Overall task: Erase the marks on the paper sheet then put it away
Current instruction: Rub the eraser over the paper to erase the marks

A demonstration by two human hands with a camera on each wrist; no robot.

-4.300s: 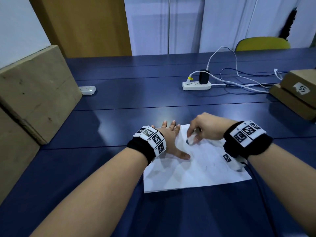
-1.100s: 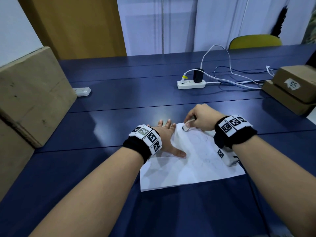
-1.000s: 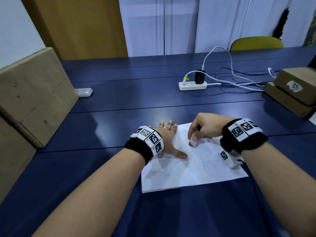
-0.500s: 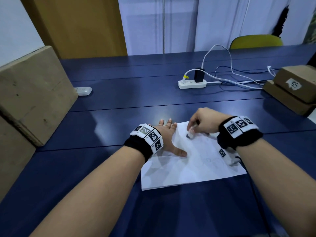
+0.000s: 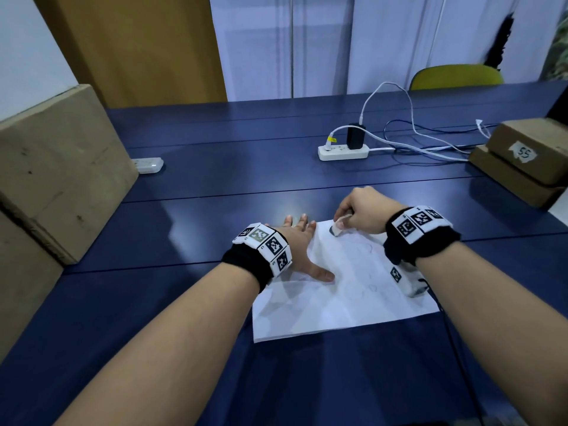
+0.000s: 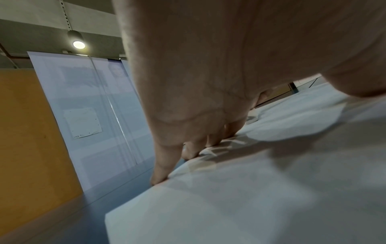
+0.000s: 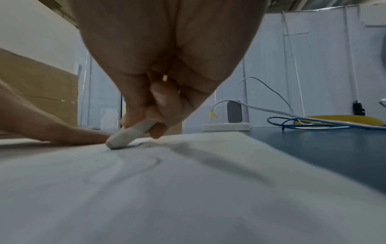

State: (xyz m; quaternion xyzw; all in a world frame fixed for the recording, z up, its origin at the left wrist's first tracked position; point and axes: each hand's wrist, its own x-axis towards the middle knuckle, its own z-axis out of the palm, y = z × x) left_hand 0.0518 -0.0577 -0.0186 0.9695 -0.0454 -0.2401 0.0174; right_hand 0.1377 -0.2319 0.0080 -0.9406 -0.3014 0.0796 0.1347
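A white paper sheet (image 5: 344, 296) with faint pencil marks lies flat on the blue table (image 5: 215, 186). My left hand (image 5: 299, 244) lies flat on the sheet's far left part, fingers straight and spread, holding it down; in the left wrist view its fingertips (image 6: 160, 178) reach the paper's edge. My right hand (image 5: 362, 213) pinches a white eraser (image 5: 338, 227) and presses its tip onto the sheet near the far edge. In the right wrist view the eraser (image 7: 129, 135) touches the paper sheet (image 7: 188, 189) beside curved pencil lines.
A large cardboard box (image 5: 55, 167) stands at the left. Two stacked cardboard boxes (image 5: 522, 161) sit at the right. A white power strip (image 5: 342, 152) with cables lies behind the sheet, a small white device (image 5: 147, 164) at the far left, and a yellow chair (image 5: 455, 76) beyond the table.
My right hand rubs the eraser back and forth; it has moved from nearer the sheet's middle up to its far edge. The left hand stays pressed on the paper.
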